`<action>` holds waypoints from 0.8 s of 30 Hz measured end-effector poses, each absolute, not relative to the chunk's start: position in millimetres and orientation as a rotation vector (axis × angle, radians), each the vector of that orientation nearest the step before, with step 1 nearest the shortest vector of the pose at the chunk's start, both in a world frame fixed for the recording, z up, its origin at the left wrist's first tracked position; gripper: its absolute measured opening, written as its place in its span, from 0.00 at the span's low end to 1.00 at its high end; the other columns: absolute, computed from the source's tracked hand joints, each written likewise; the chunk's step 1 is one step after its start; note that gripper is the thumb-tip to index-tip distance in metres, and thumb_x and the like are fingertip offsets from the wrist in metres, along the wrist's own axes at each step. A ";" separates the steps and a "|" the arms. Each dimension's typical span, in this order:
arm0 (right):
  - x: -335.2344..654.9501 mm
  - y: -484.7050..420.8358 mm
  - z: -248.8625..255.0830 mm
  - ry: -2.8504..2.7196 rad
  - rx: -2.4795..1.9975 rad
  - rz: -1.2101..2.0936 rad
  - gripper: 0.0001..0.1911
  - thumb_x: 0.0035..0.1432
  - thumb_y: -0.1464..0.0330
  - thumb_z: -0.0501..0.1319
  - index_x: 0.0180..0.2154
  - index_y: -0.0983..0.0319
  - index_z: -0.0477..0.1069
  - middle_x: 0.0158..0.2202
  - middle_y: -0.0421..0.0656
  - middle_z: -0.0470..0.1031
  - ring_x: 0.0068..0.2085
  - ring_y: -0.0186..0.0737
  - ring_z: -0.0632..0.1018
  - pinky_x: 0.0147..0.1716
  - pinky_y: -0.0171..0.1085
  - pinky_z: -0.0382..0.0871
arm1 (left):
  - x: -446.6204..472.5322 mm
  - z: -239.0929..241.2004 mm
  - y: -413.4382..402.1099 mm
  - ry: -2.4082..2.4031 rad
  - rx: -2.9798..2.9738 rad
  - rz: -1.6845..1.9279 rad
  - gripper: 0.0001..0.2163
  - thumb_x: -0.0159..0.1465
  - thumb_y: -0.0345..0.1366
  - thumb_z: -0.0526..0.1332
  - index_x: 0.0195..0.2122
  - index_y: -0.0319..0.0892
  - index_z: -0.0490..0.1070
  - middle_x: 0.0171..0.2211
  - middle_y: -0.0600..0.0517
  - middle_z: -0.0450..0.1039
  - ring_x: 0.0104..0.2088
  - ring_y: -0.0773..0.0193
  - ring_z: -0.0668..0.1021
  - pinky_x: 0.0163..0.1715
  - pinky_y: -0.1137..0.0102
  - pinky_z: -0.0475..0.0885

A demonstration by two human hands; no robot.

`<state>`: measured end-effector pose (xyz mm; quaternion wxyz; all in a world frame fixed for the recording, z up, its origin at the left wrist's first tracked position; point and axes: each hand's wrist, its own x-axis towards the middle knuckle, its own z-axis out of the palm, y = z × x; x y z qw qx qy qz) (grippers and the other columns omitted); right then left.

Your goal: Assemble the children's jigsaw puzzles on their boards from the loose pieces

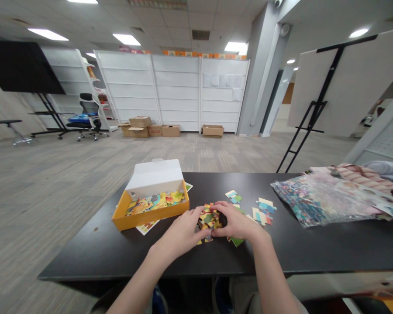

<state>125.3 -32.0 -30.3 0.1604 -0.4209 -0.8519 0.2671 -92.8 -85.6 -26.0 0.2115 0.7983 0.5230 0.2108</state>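
Both hands meet over a small pile of colourful jigsaw puzzle pieces at the middle of the black table. My left hand curls around the pile's left side, and my right hand curls around its right side, so the pieces sit between them. Beyond my right hand lie loose puzzle pieces, with another small group further back. To the left stands an open yellow box with its white lid raised, holding many more pieces. A printed sheet sticks out from under the box.
The black table has its front edge close to me. On its right lie a clear plastic bag of multicoloured bits and folded striped cloth. Beyond are cardboard boxes, white shelving and an easel stand.
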 end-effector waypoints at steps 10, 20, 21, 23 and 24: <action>120.1 -32.0 -25.7 -2.318 -1.300 0.704 0.20 0.55 0.68 0.67 0.51 0.61 0.74 0.52 0.48 0.72 0.41 0.39 0.76 0.44 0.38 0.70 | -101.5 -38.4 -91.9 1.448 2.080 0.657 0.38 0.56 0.35 0.71 0.65 0.46 0.55 0.54 0.45 0.70 0.49 0.52 0.76 0.53 0.57 0.70; 107.3 -26.0 -38.8 -2.231 -1.568 0.396 0.15 0.62 0.62 0.63 0.49 0.59 0.72 0.49 0.48 0.72 0.48 0.46 0.76 0.44 0.39 0.66 | -106.9 -27.6 -98.1 1.241 2.020 0.614 0.36 0.50 0.32 0.74 0.60 0.48 0.63 0.54 0.50 0.67 0.46 0.58 0.77 0.49 0.63 0.74; 105.3 -27.1 -38.3 -2.214 -1.604 0.369 0.15 0.63 0.62 0.62 0.50 0.59 0.71 0.50 0.49 0.72 0.48 0.47 0.76 0.44 0.39 0.66 | -106.3 -25.8 -98.2 1.226 2.034 0.600 0.35 0.50 0.33 0.74 0.59 0.48 0.64 0.54 0.50 0.67 0.47 0.58 0.77 0.49 0.63 0.74; 102.1 -29.0 -36.5 -2.186 -1.662 0.327 0.16 0.63 0.63 0.61 0.52 0.60 0.69 0.50 0.50 0.72 0.47 0.47 0.77 0.42 0.39 0.65 | -103.5 -22.1 -97.8 1.223 2.081 0.583 0.31 0.53 0.36 0.73 0.58 0.48 0.66 0.52 0.50 0.68 0.46 0.58 0.77 0.47 0.64 0.74; 101.2 -29.4 -35.8 -2.176 -1.688 0.314 0.15 0.64 0.64 0.61 0.51 0.60 0.69 0.50 0.50 0.72 0.46 0.47 0.77 0.41 0.39 0.65 | -101.1 -19.9 -97.4 1.248 2.109 0.583 0.28 0.55 0.38 0.72 0.56 0.48 0.66 0.51 0.50 0.69 0.45 0.58 0.78 0.47 0.64 0.74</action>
